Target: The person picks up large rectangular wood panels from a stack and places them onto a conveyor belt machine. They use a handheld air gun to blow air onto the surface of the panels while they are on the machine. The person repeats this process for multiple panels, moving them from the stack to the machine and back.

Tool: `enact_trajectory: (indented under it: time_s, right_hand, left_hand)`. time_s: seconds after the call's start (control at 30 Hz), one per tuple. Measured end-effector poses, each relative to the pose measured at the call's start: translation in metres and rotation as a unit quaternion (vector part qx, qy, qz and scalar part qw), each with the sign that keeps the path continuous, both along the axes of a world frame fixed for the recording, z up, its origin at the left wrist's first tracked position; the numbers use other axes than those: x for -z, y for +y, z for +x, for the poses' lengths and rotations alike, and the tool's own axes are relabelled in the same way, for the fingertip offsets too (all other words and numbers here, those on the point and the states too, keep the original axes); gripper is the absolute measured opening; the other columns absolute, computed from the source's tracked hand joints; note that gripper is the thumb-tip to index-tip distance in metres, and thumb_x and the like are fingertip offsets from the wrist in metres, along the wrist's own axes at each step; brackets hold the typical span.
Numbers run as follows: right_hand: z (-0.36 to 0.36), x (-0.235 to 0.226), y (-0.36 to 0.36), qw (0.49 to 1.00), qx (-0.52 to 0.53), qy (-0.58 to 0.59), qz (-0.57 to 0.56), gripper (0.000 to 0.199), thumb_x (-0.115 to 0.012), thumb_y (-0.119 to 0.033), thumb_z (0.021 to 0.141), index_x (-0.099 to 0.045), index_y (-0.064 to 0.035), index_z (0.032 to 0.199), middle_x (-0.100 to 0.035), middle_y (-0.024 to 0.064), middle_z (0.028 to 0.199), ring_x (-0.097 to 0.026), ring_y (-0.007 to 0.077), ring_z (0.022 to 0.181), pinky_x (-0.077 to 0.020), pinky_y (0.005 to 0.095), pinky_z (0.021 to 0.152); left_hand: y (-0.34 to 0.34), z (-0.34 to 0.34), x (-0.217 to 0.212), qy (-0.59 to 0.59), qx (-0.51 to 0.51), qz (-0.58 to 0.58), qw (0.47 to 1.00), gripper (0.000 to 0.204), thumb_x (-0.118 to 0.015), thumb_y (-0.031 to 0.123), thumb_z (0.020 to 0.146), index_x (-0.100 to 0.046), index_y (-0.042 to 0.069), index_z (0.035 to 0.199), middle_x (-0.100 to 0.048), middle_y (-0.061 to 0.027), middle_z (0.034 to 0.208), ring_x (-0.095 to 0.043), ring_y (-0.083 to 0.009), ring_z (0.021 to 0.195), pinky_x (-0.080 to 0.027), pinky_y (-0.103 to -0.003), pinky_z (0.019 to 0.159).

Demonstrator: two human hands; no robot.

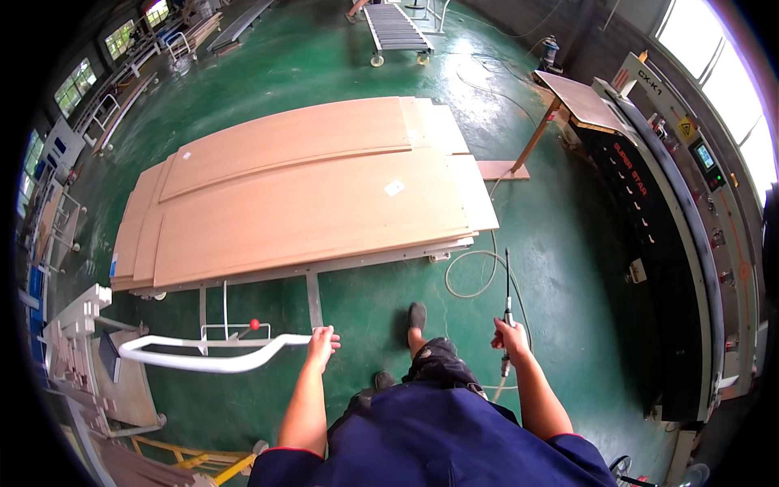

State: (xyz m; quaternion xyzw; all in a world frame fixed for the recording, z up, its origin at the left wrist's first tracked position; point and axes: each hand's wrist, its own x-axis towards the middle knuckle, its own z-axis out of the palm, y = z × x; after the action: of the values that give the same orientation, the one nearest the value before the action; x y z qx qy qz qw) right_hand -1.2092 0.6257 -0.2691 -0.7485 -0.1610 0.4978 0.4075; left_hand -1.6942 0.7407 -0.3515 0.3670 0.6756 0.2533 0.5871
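Tan board stack (316,195) on a pale, apparently wheeled cart (365,258)

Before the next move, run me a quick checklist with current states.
1. Right hand closed on air blow gun: ok.
2. Nozzle pointing away from the body: ok.
3. Left hand gripping white tubular handle: cannot tell; they overlap in view.
4. Hose free of slack loops: not ok, one lies on the green floor.
5. Wood-coloured panels flush at the edges: not ok, staggered.
6. Casters locked: cannot tell.

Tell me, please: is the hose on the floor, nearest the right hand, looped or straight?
Looped: the hose curves round into a ring on the green floor.
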Motion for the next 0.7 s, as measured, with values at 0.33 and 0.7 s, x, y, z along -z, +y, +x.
enact_trajectory:
  time_s: [0.33,0.7]
  right_hand:
    - [0.057,0.081,0.328,0.998,0.013,-0.062,-0.015,0.034,-0.07,-0.035,0.088,-0.057,-0.007,0.074,-0.052,0.0006,0.065,-0.048,0.0108,0.05,-0.038,0.0281,0.047]
    - [0.09,0.141,0.45,0.978,-0.135,-0.063,-0.145,0.026,-0.07,-0.028,0.087,-0.061,-0.0074,0.075,-0.055,-0.0003,0.061,-0.049,0.0113,0.049,-0.0386,0.0284,0.048]
  left_hand:
    - [0.134,-0.065,0.045,-0.063,-0.346,-0.148,0.924,0.068,-0.052,0.055,0.094,-0.036,0.003,0.135,-0.056,-0.0196,0.12,-0.064,-0.0343,0.093,-0.055,-0.049,0.074]
    - [0.266,-0.118,0.071,-0.207,-0.485,-0.047,0.848,0.082,-0.049,0.062,0.093,-0.03,0.004,0.147,-0.042,-0.0178,0.146,-0.048,-0.0326,0.129,-0.039,-0.051,0.107]
